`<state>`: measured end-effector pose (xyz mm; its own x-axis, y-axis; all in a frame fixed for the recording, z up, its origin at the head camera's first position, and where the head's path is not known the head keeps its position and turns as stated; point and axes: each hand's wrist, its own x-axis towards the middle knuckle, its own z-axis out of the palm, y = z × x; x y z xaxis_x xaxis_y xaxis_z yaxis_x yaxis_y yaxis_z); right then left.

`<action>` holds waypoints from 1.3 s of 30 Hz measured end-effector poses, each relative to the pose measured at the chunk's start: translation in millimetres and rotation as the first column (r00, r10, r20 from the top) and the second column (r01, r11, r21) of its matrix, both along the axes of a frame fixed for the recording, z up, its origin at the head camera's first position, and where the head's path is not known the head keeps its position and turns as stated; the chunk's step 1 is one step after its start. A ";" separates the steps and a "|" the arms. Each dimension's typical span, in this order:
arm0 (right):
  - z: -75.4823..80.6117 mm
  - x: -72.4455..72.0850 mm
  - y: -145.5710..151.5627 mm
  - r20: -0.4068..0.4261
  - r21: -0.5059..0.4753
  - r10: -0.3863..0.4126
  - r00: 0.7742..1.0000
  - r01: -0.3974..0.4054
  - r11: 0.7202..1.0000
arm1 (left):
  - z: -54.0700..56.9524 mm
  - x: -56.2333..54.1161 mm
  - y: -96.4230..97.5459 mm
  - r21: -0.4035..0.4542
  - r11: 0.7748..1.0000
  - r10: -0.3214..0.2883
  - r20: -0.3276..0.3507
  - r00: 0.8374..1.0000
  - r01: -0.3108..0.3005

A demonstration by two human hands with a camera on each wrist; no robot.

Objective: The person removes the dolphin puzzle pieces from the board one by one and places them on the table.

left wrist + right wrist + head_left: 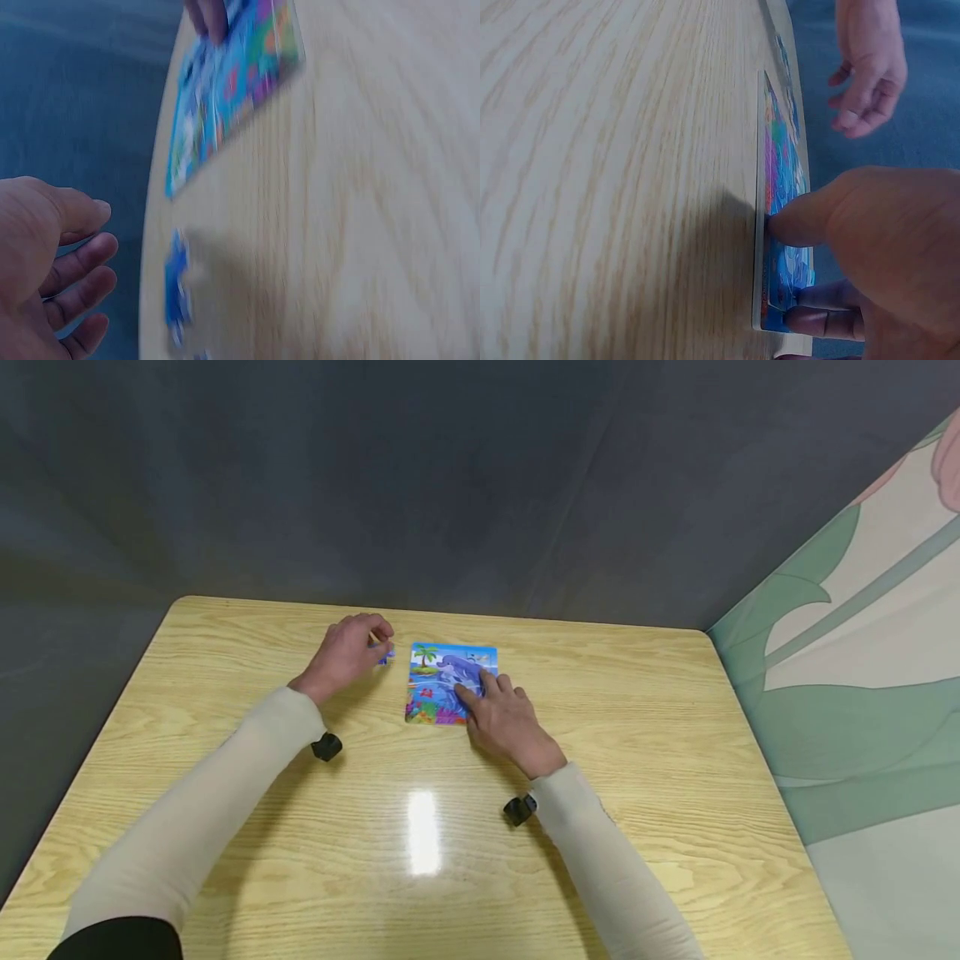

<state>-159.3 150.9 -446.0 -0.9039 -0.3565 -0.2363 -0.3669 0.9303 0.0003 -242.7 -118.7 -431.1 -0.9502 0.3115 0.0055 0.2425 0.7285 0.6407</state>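
A flat square jigsaw puzzle (435, 685) with a dolphin, palm tree and coral picture lies on the wooden table. My right hand (506, 722) rests its thumb and fingertips on the puzzle's right part; the right wrist view shows the thumb (799, 219) touching the printed face. Left of the puzzle, my left hand (348, 652) hovers with loosely bent fingers. The left wrist view shows nothing between those fingers. Below and beside them lies a small blue jigsaw piece (177, 289), blurred, with a sliver of another at the frame's bottom edge. In the head view the left hand partly hides the loose pieces.
The table (315, 860) has a light wood grain and a bright reflection near its middle. A dark cloth (450, 485) hangs behind its far edge. On the right stands a patterned curtain (862, 693) with green leaf shapes.
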 end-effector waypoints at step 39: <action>-7.1 7.6 5.8 -0.084 -0.013 -0.002 0.996 0.001 1.000 | -26.1 -6.4 124.6 -0.054 0.995 -0.074 0.080 0.994 0.079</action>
<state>-151.7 156.7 -453.1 -0.9208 -0.3579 -0.1547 -0.3650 0.9308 0.0190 -249.1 5.9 -457.3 -0.9204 0.3811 -0.0872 0.2500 0.7454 0.6180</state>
